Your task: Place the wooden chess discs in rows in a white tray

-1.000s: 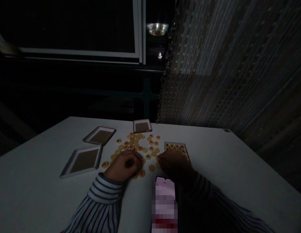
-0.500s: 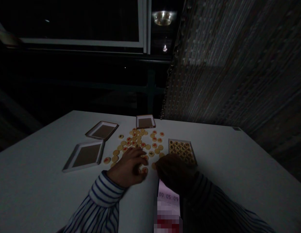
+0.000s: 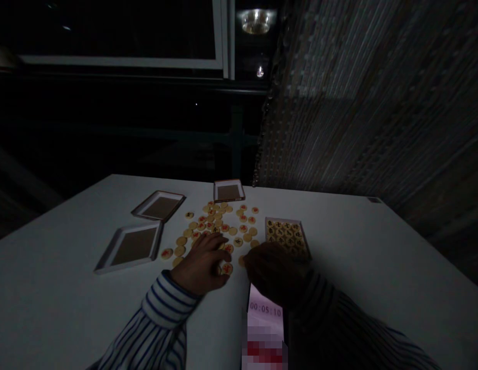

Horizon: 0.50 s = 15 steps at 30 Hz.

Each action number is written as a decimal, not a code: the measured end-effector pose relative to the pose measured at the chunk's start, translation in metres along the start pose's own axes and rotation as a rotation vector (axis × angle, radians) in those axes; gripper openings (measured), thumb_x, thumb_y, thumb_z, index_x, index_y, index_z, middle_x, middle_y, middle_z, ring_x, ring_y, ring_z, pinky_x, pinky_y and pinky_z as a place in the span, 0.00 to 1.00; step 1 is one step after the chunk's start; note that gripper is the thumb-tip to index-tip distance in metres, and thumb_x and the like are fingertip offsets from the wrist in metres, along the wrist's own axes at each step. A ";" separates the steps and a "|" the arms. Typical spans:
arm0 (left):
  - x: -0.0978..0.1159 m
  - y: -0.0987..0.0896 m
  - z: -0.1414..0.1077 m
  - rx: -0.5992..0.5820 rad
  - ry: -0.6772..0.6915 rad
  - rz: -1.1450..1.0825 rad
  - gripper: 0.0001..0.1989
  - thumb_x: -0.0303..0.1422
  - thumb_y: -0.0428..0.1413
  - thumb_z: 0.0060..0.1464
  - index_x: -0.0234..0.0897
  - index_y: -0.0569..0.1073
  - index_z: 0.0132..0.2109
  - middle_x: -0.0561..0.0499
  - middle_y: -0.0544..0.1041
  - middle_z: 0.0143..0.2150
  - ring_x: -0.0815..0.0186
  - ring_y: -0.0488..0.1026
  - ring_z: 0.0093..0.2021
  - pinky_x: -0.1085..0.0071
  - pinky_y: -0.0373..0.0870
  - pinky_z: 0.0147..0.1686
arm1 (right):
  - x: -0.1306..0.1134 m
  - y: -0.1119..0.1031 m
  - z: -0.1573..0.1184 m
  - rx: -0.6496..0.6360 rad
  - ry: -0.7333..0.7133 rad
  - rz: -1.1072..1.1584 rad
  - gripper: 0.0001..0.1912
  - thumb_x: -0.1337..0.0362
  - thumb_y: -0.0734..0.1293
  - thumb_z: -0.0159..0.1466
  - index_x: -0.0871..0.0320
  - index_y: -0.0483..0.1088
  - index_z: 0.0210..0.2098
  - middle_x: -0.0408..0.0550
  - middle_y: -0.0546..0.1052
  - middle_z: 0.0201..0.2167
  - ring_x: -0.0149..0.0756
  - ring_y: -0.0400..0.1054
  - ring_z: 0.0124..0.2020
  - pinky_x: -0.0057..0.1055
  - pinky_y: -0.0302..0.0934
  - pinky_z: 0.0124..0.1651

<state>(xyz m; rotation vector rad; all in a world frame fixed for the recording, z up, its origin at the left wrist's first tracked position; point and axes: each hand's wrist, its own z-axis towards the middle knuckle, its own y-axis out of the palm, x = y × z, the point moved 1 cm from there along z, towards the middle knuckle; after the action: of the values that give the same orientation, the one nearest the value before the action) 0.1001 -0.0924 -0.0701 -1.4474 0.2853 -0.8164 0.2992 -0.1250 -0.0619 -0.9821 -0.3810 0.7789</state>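
Note:
Round wooden Chinese chess pieces (image 3: 224,228) lie scattered over the middle of the table, some with red characters, a few with black, others blank side up. My left hand (image 3: 198,264) rests low among the near pieces, fingers curved and thumb apart. A red-marked piece (image 3: 226,269) sits at its thumb. In shadow, my right hand (image 3: 275,275) is closed, its fingertips at the edge of a pale piece (image 3: 242,261); the fingers themselves are hard to make out. Just beyond it, an open box (image 3: 306,241) holds rows of black-marked pieces, its near end partly covered by the hand.
On the white table (image 3: 61,288), two shallow box parts (image 3: 159,236) (image 3: 181,198) stand at the left and another box part (image 3: 242,194) at the back. A phone (image 3: 265,308) with a running timer lies under my right wrist. A bead curtain (image 3: 319,128) hangs at the right.
The view has shifted slightly, so the table things appear a little further left. Both hands keep nearly the same pose. The phone's timer has moved on by one second.

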 end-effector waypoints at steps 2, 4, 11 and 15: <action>0.000 0.000 0.000 -0.008 -0.009 0.004 0.15 0.35 0.57 0.39 0.43 0.73 0.38 0.46 0.64 0.55 0.51 0.52 0.59 0.49 0.45 0.56 | 0.000 -0.001 0.000 0.005 0.005 0.005 0.07 0.69 0.58 0.60 0.60 0.66 0.30 0.47 0.70 0.27 0.33 0.60 0.33 0.33 0.52 0.39; 0.000 0.000 0.001 -0.018 -0.015 0.007 0.14 0.35 0.57 0.39 0.43 0.73 0.38 0.46 0.64 0.55 0.51 0.52 0.59 0.49 0.44 0.56 | -0.001 -0.002 0.001 -0.005 0.001 0.000 0.07 0.69 0.58 0.60 0.60 0.66 0.30 0.47 0.70 0.27 0.33 0.60 0.33 0.33 0.53 0.39; -0.001 0.002 0.001 -0.031 -0.029 0.003 0.13 0.35 0.58 0.39 0.44 0.74 0.37 0.48 0.64 0.55 0.52 0.52 0.59 0.49 0.43 0.56 | -0.001 0.001 0.000 -0.008 -0.002 -0.007 0.07 0.69 0.58 0.60 0.60 0.66 0.30 0.47 0.70 0.27 0.33 0.60 0.33 0.33 0.52 0.39; -0.001 0.003 0.000 -0.006 -0.004 -0.007 0.12 0.34 0.57 0.39 0.44 0.74 0.37 0.48 0.65 0.54 0.52 0.53 0.58 0.48 0.43 0.56 | -0.001 0.001 0.000 -0.005 -0.010 -0.002 0.07 0.68 0.58 0.60 0.60 0.66 0.30 0.47 0.69 0.26 0.32 0.60 0.32 0.32 0.52 0.38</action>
<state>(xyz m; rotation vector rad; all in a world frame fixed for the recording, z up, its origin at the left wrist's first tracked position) 0.1005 -0.0918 -0.0730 -1.4562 0.2798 -0.8193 0.2985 -0.1255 -0.0624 -0.9824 -0.3925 0.7811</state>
